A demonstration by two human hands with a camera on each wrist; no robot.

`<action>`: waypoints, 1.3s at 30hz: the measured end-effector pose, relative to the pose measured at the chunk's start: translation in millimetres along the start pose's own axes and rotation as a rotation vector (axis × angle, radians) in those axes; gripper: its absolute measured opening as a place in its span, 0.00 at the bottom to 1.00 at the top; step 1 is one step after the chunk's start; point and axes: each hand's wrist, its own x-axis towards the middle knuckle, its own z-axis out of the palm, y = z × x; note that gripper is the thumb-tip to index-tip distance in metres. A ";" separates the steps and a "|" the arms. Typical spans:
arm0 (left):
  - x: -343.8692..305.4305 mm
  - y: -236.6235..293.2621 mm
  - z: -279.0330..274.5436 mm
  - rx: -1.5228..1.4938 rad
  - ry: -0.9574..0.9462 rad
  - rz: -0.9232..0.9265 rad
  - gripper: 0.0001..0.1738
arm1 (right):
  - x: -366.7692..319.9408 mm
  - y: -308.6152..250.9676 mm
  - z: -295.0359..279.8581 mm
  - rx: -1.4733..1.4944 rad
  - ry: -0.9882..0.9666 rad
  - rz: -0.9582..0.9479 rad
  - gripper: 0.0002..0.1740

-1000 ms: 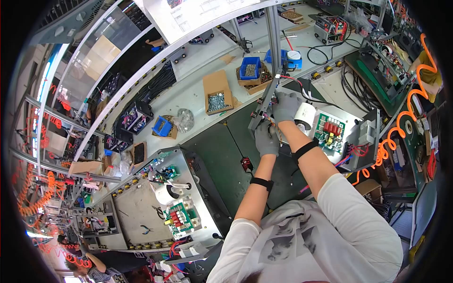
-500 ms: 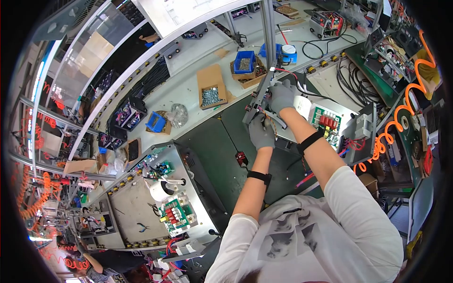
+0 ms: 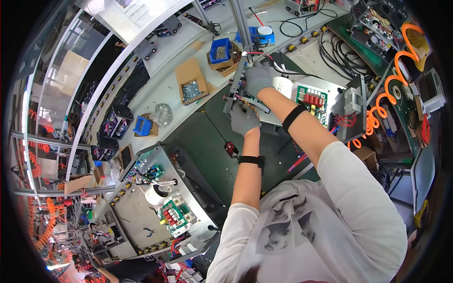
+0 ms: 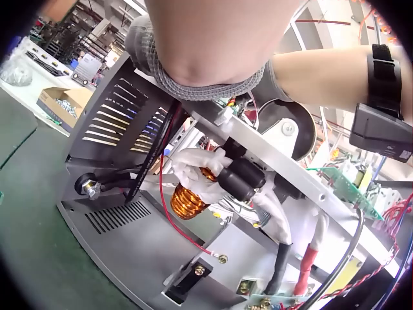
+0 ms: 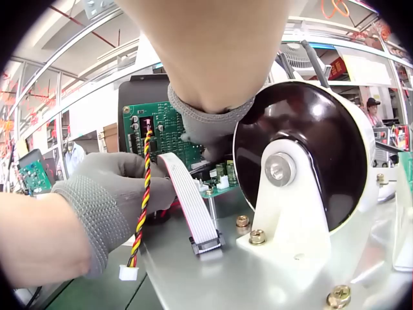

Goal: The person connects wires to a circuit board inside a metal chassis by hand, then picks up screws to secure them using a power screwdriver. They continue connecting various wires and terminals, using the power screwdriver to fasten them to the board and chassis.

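The left hand (image 3: 245, 119), in a grey glove, has its fingers bent at the lower edge of a green circuit board (image 5: 169, 119); their tips are hidden, so I cannot tell what they pinch, if anything. The right hand (image 3: 258, 79) reaches to the same board, but its fingers are masked by its wrist, so its hold cannot be told either. Beside the left hand, a twisted red, yellow and black cable (image 5: 143, 200) dangles with its white plug free, and a ribbon cable (image 5: 190, 190) ends in a loose black connector above the metal plate (image 5: 271, 290); either could probably get snagged or trapped if the panel were shifted, and a tug might strain the board's socket. The board, crowded with small parts, stands roughly upright against a dark panel (image 5: 139, 84) at one end of the open chassis (image 4: 129, 239). Just beyond the hands in the head view lies a white cylinder (image 3: 283, 86), then farther off, on the pale tabletop (image 3: 155, 89), a cardboard box (image 3: 198, 78) of screws.
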 end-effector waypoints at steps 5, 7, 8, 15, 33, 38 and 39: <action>-5.8 -3.2 -6.2 0.061 0.015 0.093 0.14 | -4.0 -0.8 -1.4 -0.007 0.007 -0.020 0.18; -7.3 -3.7 -6.6 0.046 0.028 0.093 0.14 | -4.5 0.0 0.2 0.022 0.008 -0.007 0.18; -7.7 -3.4 -6.2 0.022 0.029 0.082 0.14 | -4.6 -0.3 1.3 0.023 0.006 -0.010 0.18; -5.8 -6.4 -3.9 0.017 0.035 0.102 0.14 | 3.8 -4.3 5.5 0.003 -0.021 0.065 0.21; -8.9 -17.8 4.2 -0.236 0.104 0.185 0.13 | 4.5 -6.0 11.6 -0.025 -0.019 0.065 0.19; -9.8 -24.5 6.6 -0.329 0.087 0.174 0.15 | -6.1 -5.9 -5.2 -0.051 0.034 0.087 0.23; -10.4 -22.6 5.0 -0.411 0.110 0.187 0.17 | -3.0 -4.9 -4.9 -0.032 -0.017 0.104 0.25</action>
